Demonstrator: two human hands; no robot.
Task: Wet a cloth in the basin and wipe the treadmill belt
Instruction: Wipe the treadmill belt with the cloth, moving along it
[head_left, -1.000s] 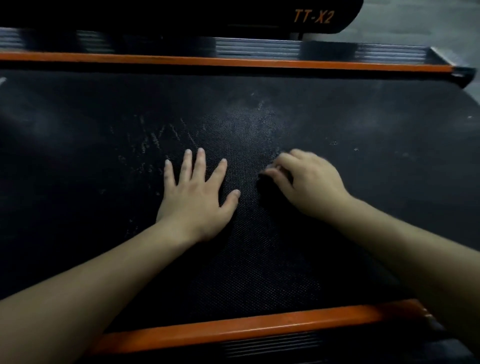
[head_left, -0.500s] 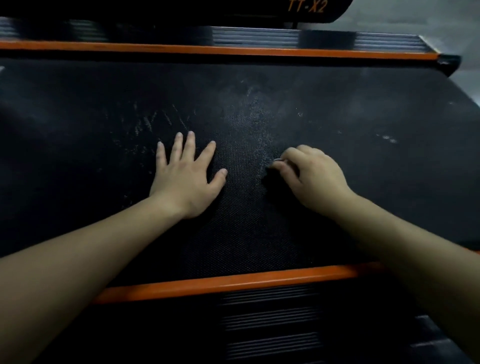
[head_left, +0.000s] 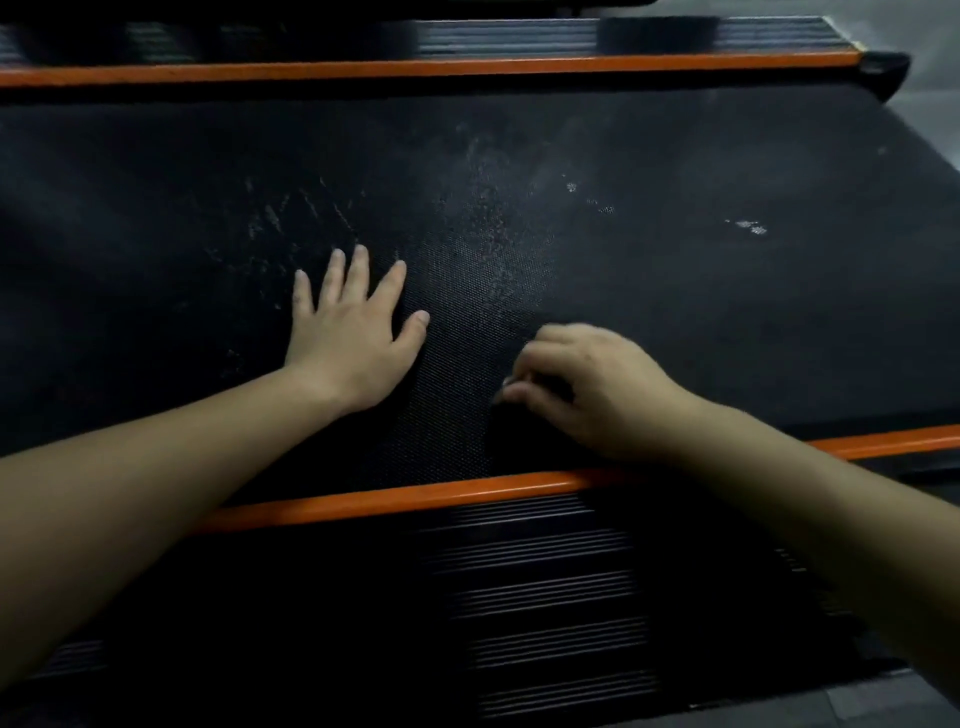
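The right hand is curling its fingers over a dark cloth, barely visible against the treadmill belt near the orange side rail. The left hand is lying open and flat, holding nothing, bracing on the belt. For good results, press evenly and work toward the pale smears beyond.

Two bare arms show, with no sleeves on them. The left hand wears no glove, ring or watch. The right hand wears none either. Short, plain nails show on the fingers.
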